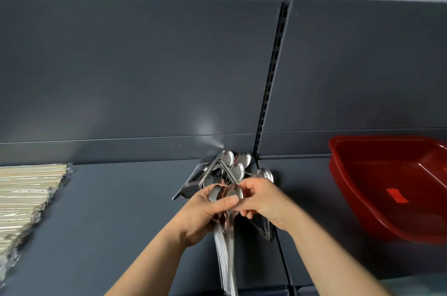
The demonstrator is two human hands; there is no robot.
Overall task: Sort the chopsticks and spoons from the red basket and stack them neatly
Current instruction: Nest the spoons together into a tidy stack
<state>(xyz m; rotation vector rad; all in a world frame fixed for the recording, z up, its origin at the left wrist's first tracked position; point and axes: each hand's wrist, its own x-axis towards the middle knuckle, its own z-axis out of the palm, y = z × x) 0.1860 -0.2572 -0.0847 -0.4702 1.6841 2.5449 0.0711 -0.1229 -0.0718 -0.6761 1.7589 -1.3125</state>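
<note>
Up on the dark grey metal shelf (pixel 121 223), from the head cam: left hand (pixel 203 218) gripped a nested bunch of steel spoons (pixel 228 247), fingers wrapped round the necks and thumb laid across the top bowl, handles pointing back toward the person. Right hand (pixel 266 199) had its fingers curled onto the same bunch from the other side, pinching near the bowls. Just behind both hands sat a loose heap of shiny metal spoons (pixel 232 167), jumbled against the back panel (pixel 145 78). Pale chopsticks in clear wrappers (pixel 29 194) lay in rows far left, and the red plastic basket (pixel 387 187) was off to the right, well apart from the hands.

My take on doing this bit well: square the bowls up so each one seats in the next, keep the left grip firm on the necks so the handles don't fan out, then feed in one spoon at a time from the heap.

Hard to say how many spoons were in the bunch, since the handles ran off the bottom edge. The basket was cut off at the right; no cutlery showed in the part visible. The chopsticks were motion-blurred.
</note>
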